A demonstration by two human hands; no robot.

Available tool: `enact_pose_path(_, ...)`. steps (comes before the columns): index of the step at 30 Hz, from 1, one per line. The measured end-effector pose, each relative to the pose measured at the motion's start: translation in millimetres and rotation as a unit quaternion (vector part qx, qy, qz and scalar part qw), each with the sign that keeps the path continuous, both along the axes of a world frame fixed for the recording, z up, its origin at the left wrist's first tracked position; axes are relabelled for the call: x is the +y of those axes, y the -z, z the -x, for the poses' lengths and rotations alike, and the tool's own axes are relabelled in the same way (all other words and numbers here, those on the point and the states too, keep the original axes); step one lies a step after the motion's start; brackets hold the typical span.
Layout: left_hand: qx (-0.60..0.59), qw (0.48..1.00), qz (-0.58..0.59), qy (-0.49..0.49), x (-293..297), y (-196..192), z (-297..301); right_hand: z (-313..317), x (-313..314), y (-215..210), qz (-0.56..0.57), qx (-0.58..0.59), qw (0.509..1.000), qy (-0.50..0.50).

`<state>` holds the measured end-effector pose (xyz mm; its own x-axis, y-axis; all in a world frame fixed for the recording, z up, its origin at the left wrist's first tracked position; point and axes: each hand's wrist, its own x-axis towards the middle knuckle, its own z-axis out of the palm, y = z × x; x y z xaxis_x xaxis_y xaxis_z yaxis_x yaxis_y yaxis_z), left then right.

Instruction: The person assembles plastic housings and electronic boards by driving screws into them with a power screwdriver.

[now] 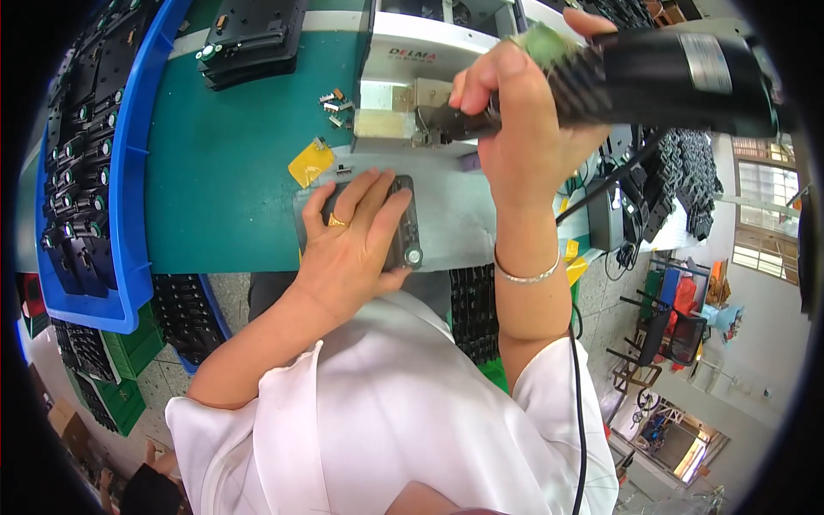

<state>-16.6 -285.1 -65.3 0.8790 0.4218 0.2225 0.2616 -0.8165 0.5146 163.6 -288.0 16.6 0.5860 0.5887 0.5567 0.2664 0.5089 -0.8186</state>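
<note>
My right hand [524,120] is closed around a black electric screwdriver [592,81] with a ribbed grip, held up over the right side of the bench. Its narrow end points left, at the front of a white screw feeder [390,124]; whether they touch I cannot tell. A black cable hangs from the tool. My left hand [352,227] lies with fingers spread on a flat black plastic part [399,225] near the bench's front edge. That part has a small round light-coloured piece [414,256] at its near right corner. The hand covers most of its middle.
Small loose switches [335,107] and a yellow tape piece [311,163] lie on the green bench mat [215,189]. Stacked black parts [253,39] stand at the back left. A blue bin [133,172] full of black parts is on the left, black chains [687,172] on the right.
</note>
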Motion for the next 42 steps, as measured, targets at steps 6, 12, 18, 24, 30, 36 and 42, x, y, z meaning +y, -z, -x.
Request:
enact_pose_path(6, -0.021, 0.999, -0.022, 0.013, 2.0, 1.0, 15.5, 2.1, -11.9, 4.1, -0.039, 0.019, 0.999, -0.020)
enact_pose_path(12, -0.124, 0.982, -0.136, 0.040, -4.9, 18.3, 26.2, 21.6, -63.9, 11.4, 0.022, 0.056, 0.994, -0.088)
enact_pose_path(18, -0.136, 0.980, -0.143, 0.025, -13.6, 24.7, 20.1, 33.0, -83.9, 35.6, 0.065, 0.074, 0.992, -0.078)
enact_pose_path(24, -0.139, 0.980, -0.139, 0.021, -11.9, 24.8, 18.5, 36.1, -84.3, 41.8, 0.056, 0.085, 0.992, -0.078)
enact_pose_path(30, -0.141, 0.981, -0.131, 0.020, -11.7, 26.4, 17.2, 37.5, -82.1, 48.0, 0.057, 0.082, 0.992, -0.075)
enact_pose_path(36, -0.139, 0.983, -0.113, 0.024, -10.5, 26.6, 17.6, 49.5, -81.0, 45.2, 0.060, 0.045, 0.996, -0.051)
enact_pose_path(42, -0.140, 0.985, -0.099, 0.021, -10.1, 29.6, 19.1, 53.3, -82.0, 48.2, 0.060, 0.021, 0.997, -0.047)
